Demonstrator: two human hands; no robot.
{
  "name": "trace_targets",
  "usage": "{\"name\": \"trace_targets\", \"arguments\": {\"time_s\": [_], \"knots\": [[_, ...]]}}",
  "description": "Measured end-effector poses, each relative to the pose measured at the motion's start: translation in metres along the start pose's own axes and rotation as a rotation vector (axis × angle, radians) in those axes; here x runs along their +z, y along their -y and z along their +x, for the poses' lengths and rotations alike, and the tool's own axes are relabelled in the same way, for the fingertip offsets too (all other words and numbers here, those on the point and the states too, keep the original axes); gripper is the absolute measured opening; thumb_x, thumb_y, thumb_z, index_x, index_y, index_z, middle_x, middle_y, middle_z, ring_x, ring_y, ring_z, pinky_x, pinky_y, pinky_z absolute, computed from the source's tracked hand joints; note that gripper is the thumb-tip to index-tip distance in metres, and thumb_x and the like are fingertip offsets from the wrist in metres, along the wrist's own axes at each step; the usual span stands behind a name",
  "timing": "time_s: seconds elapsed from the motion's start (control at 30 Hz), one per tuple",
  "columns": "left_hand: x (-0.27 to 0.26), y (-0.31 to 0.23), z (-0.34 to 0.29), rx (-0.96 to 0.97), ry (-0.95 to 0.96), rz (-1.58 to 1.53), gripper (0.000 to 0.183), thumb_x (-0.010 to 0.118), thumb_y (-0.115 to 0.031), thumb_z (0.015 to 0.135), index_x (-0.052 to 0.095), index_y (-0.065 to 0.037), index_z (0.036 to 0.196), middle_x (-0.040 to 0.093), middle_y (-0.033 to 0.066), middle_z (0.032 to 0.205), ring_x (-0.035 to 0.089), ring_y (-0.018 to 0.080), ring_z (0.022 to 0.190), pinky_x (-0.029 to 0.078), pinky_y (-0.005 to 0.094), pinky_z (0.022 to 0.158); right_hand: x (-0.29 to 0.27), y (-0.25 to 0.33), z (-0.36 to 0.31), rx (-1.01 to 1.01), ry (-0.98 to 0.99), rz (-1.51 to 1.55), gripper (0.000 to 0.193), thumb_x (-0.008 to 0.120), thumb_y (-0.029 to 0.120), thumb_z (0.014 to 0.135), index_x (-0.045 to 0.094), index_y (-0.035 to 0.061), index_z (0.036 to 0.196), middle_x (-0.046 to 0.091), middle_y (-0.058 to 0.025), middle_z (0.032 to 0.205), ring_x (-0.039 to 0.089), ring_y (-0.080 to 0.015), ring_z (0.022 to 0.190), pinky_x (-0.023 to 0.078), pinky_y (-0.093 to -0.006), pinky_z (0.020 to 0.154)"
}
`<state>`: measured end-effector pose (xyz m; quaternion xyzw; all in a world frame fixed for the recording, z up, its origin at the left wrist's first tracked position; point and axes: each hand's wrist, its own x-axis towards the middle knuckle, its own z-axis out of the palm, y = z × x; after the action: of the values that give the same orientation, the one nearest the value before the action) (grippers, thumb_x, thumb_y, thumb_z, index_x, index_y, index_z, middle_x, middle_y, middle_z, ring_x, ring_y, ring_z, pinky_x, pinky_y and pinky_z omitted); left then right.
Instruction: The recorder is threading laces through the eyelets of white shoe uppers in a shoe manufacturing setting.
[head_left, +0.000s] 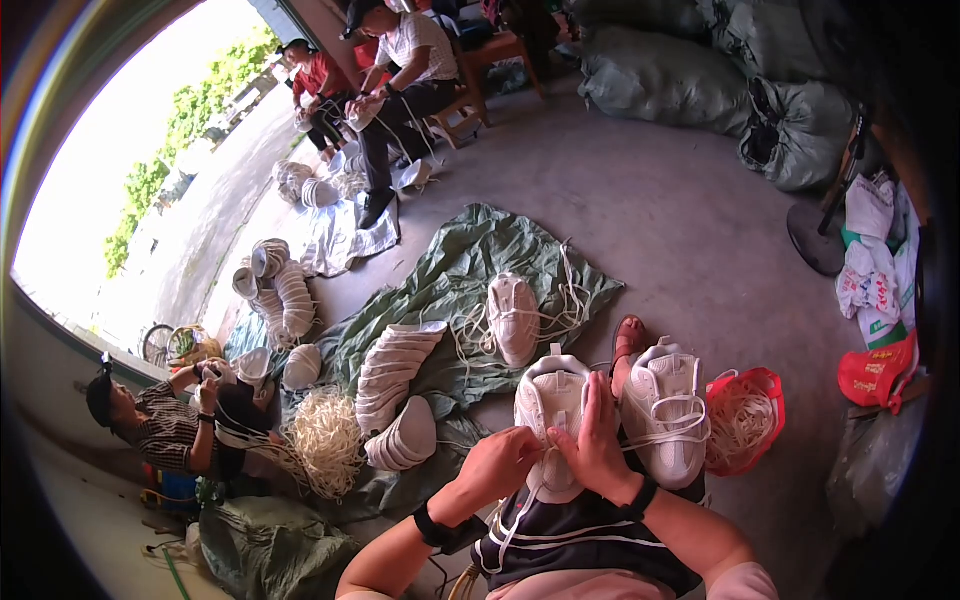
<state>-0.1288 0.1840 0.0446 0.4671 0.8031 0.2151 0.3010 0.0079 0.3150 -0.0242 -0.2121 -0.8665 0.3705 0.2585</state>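
Observation:
A white sneaker [563, 390] rests on my lap, toe toward me. My left hand [505, 462] pinches a white shoelace [535, 478] beside the eyelets, its loose end hanging over the dark striped cloth on my lap. Along the sneaker's right side my right hand [598, 445] lies with fingers stretched, gripping the shoe with the thumb on its front near the lace. A second white sneaker [672, 440] stands just to the right, a lace looped loosely across its front. Whether the right thumb also pins the lace is hard to see.
Another sneaker [514, 325] lies on a green sheet [480, 245] ahead, near stacked white shoe parts [390, 375] and a lace heap [325, 440]. A red bag [765, 385] of laces is at right. One person [165, 430] sits left; two people [415, 65] work farther off. Sacks [660, 90] line the back.

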Motion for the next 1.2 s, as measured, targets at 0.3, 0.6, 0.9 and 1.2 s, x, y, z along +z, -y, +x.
{"name": "trace_targets", "arguments": {"time_s": [0.3,0.6,0.9,1.2], "knots": [[-0.006,0.003,0.0,0.045,0.071,-0.021,0.022,0.068,-0.024,0.092,0.067,-0.003,0.097,0.071,0.0148,0.091,0.07,0.0316,0.086,0.054,0.0396,0.075,0.001,-0.001,-0.002,0.004,0.0,-0.002,0.094,0.066,0.029,0.092,0.007,-0.0112,0.154,0.015,-0.0335,0.16,0.021,-0.0528,0.144,0.017,-0.0561,0.12],[-0.006,0.005,0.005,0.026,0.05,-0.013,0.019,0.069,-0.021,0.089,0.067,-0.003,0.095,0.071,0.0143,0.09,0.07,0.0315,0.084,0.054,0.0393,0.073,0.003,0.0,0.001,0.009,0.01,0.004,0.095,0.065,0.03,0.093,0.005,-0.0111,0.154,0.014,-0.034,0.16,0.02,-0.0534,0.144,0.017,-0.0563,0.12],[0.005,0.005,0.006,0.177,-0.139,0.102,0.011,0.068,-0.014,0.085,0.063,-0.004,0.088,0.066,0.0124,0.087,0.066,0.0341,0.083,0.052,0.0414,0.07,0.007,-0.005,0.004,0.009,0.004,0.007,0.096,0.065,0.033,0.094,0.005,-0.0108,0.154,0.014,-0.0365,0.158,0.02,-0.0542,0.144,0.018,-0.0567,0.119],[-0.003,0.003,0.002,0.07,-0.028,0.022,0.016,0.068,-0.019,0.09,0.067,-0.004,0.095,0.069,0.0125,0.092,0.069,0.0332,0.086,0.054,0.0407,0.074,0.005,-0.003,0.003,0.018,0.01,0.005,0.096,0.065,0.032,0.093,0.005,-0.0104,0.154,0.015,-0.0354,0.159,0.02,-0.0537,0.144,0.018,-0.0563,0.119]]}}
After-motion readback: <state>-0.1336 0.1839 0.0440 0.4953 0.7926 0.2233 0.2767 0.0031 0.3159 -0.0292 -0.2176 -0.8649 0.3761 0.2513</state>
